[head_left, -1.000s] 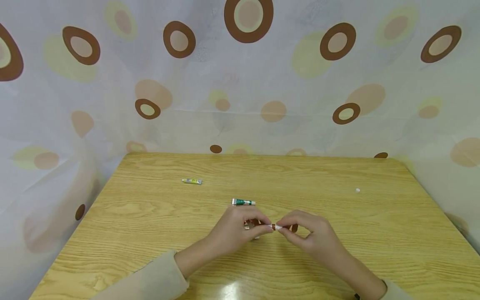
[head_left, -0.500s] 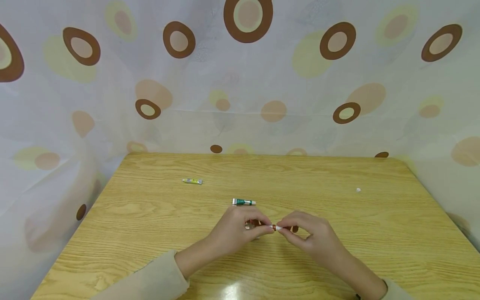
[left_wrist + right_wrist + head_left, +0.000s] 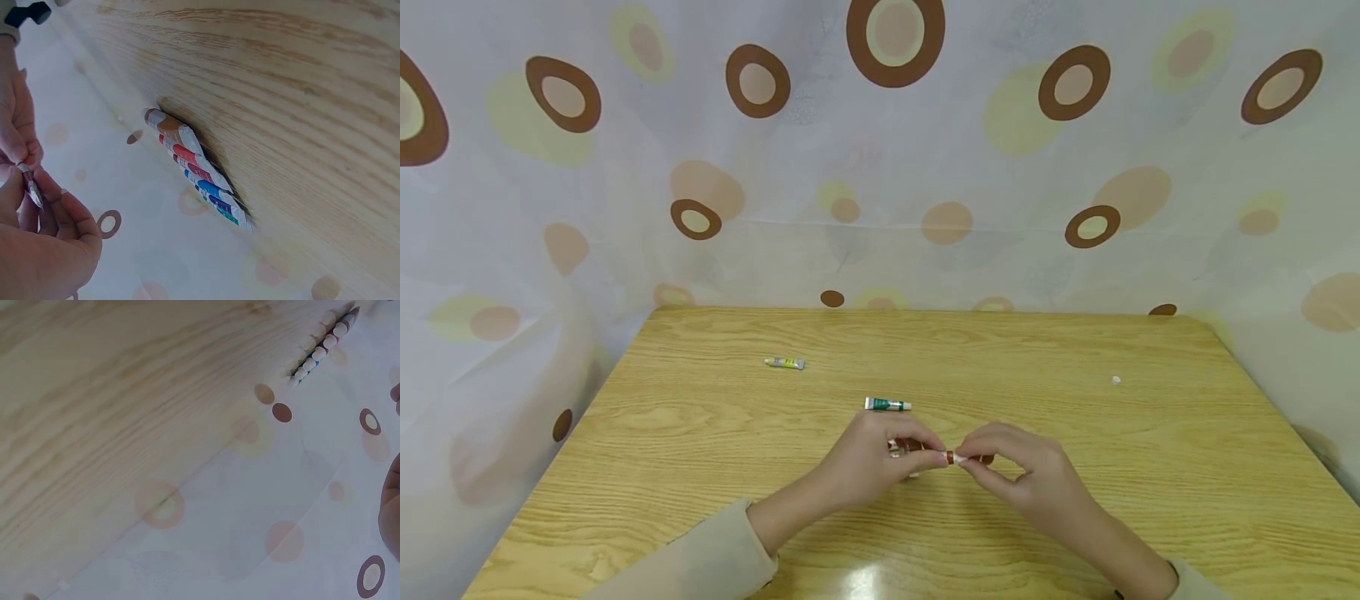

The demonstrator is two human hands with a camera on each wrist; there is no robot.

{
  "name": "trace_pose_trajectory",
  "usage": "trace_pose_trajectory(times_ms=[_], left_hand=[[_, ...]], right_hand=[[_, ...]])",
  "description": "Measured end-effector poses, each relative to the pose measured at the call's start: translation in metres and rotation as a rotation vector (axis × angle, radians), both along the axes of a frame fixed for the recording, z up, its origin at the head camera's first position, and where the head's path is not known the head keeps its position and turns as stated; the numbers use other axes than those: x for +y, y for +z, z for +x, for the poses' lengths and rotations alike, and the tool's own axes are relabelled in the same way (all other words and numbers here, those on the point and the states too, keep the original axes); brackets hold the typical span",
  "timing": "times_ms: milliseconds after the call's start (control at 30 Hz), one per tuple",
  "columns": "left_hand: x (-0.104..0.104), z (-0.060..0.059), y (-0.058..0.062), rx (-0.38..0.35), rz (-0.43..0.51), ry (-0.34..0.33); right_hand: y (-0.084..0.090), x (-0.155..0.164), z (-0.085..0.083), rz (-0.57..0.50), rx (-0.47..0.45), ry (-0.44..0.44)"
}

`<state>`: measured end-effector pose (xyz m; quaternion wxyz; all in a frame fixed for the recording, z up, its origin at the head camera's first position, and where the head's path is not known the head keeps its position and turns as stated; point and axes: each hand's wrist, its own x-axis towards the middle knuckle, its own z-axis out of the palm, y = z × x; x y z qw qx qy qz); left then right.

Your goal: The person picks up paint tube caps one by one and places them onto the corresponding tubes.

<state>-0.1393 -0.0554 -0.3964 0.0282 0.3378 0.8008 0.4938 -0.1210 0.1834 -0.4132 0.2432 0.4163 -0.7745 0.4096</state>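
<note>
Your left hand [image 3: 880, 458] pinches the body of a small brown-and-white paint tube [image 3: 942, 455], held just above the light wood-grain surface [image 3: 1075, 517]. Your right hand [image 3: 1022, 475] pinches the tube's brown cap end [image 3: 950, 456], fingertips meeting those of the left. Just beyond the left hand lies a green-and-white tube [image 3: 887, 404]. Farther left rests a yellow-and-white tube [image 3: 784, 362]. A row of coloured tubes [image 3: 197, 169] lies side by side on the surface. A tiny white speck [image 3: 1116, 380] sits far right

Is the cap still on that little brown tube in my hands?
Cannot tell. Both hands, left hand and right hand, pinch the brown tube; fingers hide its end.
</note>
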Motion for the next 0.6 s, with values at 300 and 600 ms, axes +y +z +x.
trace_pose_trajectory(times_ms=[300, 600], left_hand=[[0.0005, -0.0002, -0.0018, 0.024, 0.022, 0.007], [0.0036, 0.0016, -0.0022, 0.201, 0.018, 0.020]], right_hand=[[0.0010, -0.0008, 0.0023, 0.002, -0.049, -0.014], [0.0028, -0.0010, 0.0054, 0.010, -0.198, -0.105]])
